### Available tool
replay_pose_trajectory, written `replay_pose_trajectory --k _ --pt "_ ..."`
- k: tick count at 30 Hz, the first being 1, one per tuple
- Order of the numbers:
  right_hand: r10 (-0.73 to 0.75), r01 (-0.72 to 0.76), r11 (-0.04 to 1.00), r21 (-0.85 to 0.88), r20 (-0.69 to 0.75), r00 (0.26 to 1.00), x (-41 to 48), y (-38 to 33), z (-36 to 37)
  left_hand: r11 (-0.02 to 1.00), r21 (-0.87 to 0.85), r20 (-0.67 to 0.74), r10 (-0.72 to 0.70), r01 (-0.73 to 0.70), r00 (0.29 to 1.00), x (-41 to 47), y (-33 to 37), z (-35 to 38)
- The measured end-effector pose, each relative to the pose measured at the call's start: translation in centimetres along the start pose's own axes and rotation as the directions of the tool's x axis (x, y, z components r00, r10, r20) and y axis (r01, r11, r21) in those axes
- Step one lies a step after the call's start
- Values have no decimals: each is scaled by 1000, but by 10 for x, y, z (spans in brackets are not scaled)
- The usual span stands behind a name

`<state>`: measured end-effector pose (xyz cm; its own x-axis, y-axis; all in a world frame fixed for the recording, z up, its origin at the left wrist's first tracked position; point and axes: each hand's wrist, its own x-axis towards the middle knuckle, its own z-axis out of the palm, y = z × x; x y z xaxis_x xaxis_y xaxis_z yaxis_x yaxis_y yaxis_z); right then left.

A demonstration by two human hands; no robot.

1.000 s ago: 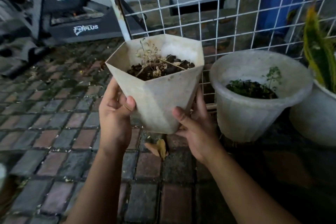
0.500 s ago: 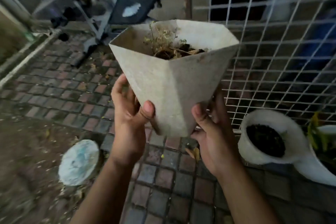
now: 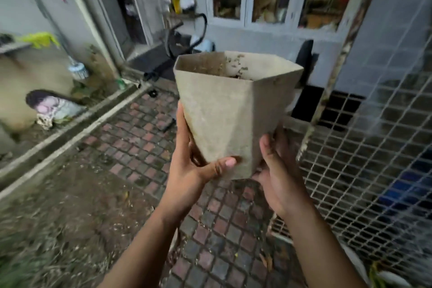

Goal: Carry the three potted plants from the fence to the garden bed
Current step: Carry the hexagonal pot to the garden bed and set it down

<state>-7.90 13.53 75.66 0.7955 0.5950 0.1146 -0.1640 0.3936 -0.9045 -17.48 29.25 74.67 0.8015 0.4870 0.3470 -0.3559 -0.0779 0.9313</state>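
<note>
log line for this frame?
phase: carry | pot: off ground | left grip: holds pot base | right grip: holds pot base

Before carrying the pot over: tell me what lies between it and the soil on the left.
Nothing visible. Left hand and right hand hold the pot over brick paving that runs straight to the soil; a kerb lies beyond.

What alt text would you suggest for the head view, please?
A person's left hand and right hand grip the base of a faceted, off-white plant pot held above brick paving. Bare soil lies left; a white wire fence stands right.
</note>
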Motion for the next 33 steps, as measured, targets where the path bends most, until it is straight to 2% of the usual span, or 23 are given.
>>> replay_pose_trajectory --k 4,8,16,20,26,33 --pt "-125 126 992 -15 74 989 33 -34 58 990 -33 -168 127 -134 978 26 43 -31" --pt "-185 193 981 -27 176 967 68 -37 91 974 -37 -256 205 -222 944 50 59 -58" --pt "-257 317 944 -89 404 878 174 -3 123 974 83 -425 227 -213 876 115 60 -109" --pt "-154 214 975 -59 514 844 246 13 146 969 161 -521 247 -190 817 149 56 -137" --pt "-20 61 998 -35 688 725 341 68 208 963 223 -688 265 -151 675 191 38 -200" --pt "70 -45 998 -54 749 659 440 140 302 953 279 -751 291 -115 593 260 4 -298"
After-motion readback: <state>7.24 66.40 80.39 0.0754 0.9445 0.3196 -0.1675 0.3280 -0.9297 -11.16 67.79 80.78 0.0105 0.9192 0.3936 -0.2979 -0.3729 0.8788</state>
